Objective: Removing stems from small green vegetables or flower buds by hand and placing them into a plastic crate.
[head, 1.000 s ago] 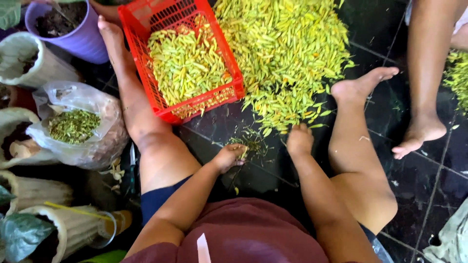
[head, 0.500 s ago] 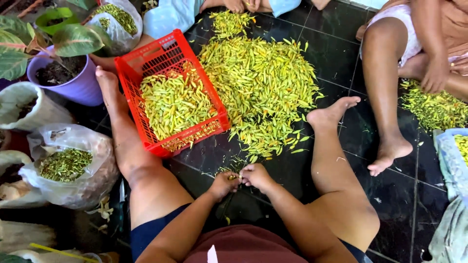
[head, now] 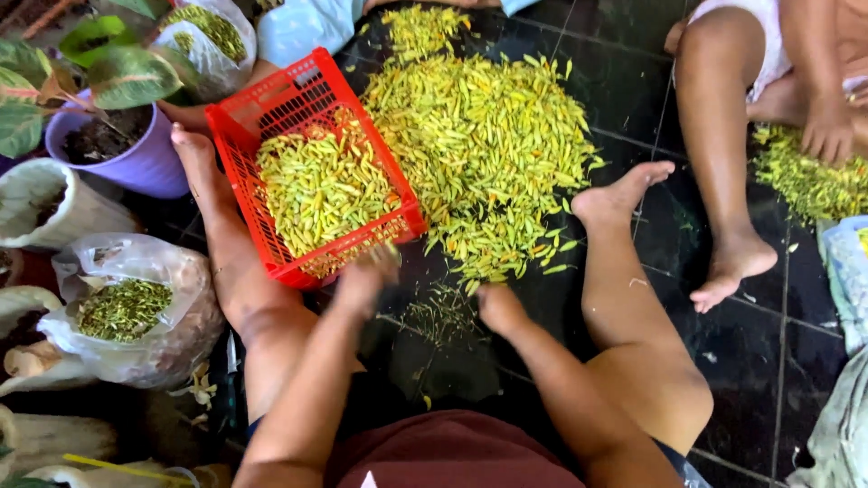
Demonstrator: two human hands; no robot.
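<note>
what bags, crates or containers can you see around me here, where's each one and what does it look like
Red plastic crate: ahead, left of the chilli pile, holds yellow-green chillies.
Clear plastic bag: left, beside my leg, holds green stems.
Second clear bag: top left, green contents.
Purple flowerpot: far left, soil and leafy plant.
White sack: left edge, open.
No labels, signs or screens.

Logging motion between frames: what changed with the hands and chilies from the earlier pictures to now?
The left hand moved from the small stem scatter up to the red plastic crate corner, blurred in motion. The right hand parted from it and sits at the near edge of the loose yellow-green chili pile. Crate, pile, purple plant pot and plastic bags stayed put.
</note>
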